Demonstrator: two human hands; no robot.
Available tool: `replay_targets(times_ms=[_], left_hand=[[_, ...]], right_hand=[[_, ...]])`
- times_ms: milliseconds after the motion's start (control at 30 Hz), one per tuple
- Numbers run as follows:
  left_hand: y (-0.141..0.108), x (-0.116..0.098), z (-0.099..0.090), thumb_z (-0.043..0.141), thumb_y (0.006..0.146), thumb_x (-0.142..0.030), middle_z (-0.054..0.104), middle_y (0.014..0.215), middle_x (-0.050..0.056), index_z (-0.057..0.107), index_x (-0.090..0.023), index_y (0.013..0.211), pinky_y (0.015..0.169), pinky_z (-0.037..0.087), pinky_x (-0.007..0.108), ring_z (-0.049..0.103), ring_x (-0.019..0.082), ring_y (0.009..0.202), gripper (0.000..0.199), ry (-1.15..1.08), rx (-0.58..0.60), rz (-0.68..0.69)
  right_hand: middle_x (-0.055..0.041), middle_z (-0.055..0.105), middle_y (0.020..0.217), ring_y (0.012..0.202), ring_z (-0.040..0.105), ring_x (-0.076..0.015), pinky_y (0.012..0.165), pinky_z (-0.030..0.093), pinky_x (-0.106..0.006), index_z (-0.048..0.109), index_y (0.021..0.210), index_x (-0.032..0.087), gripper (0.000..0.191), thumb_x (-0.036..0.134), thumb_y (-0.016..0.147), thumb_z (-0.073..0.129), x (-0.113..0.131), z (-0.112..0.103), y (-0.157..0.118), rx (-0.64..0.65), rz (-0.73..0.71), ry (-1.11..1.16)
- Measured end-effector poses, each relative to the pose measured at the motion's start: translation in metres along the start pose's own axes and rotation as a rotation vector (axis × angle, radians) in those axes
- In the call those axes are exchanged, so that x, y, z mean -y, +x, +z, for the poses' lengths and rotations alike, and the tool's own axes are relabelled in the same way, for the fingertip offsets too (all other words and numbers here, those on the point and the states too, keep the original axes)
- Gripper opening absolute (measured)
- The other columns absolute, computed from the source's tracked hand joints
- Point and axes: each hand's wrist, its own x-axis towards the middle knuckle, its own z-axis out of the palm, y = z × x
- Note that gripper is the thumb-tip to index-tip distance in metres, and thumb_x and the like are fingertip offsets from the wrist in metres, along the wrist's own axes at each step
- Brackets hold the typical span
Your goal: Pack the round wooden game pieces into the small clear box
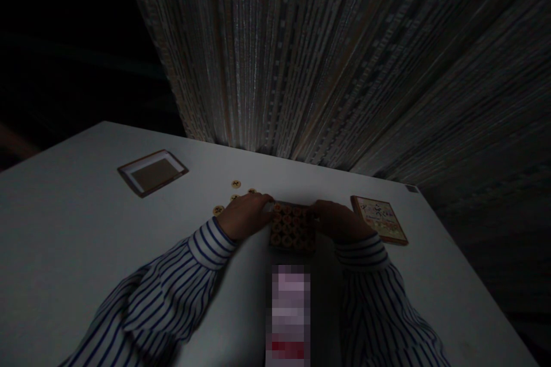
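Observation:
A small dark box (293, 250) filled with rows of round pieces sits on the white table in front of me. My left hand (246, 215) is at its left edge, fingers bent round the upper left corner. On the opposite side, my right hand (340, 219) has its fingers closed on the upper right corner. Several loose round pieces with dark markings, one of them a pale disc (236, 183), lie beyond and beside my left hand, which partly hides some.
An open shallow box or lid (154, 174) lies at the left of the white table (86, 223). A decorated flat box (381, 221) rests right of my right hand. A striped curtain (275, 57) hangs behind the table's far edge. A blurred blocky patch covers the near middle.

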Motion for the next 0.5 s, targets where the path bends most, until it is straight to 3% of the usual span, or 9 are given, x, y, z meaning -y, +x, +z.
replay_targets(times_ms=[500], left_hand=[[-0.0012, -0.0044, -0.0045, 0.047, 0.083, -0.035, 0.063, 0.107, 0.013, 0.055, -0.015, 0.115, 0.081, 0.045, 0.036, 0.060, 0.026, 0.096, 0.038, 0.032, 0.025, -0.024]], right_hand=[[-0.0113, 0.064, 0.099, 0.091, 0.060, -0.0219, 0.073, 0.045, -0.032, 0.065, 0.102, 0.018, 0.030, 0.017, 0.080, 0.046, 0.0036, -0.0046, -0.0015, 0.038, 0.023, -0.014]])
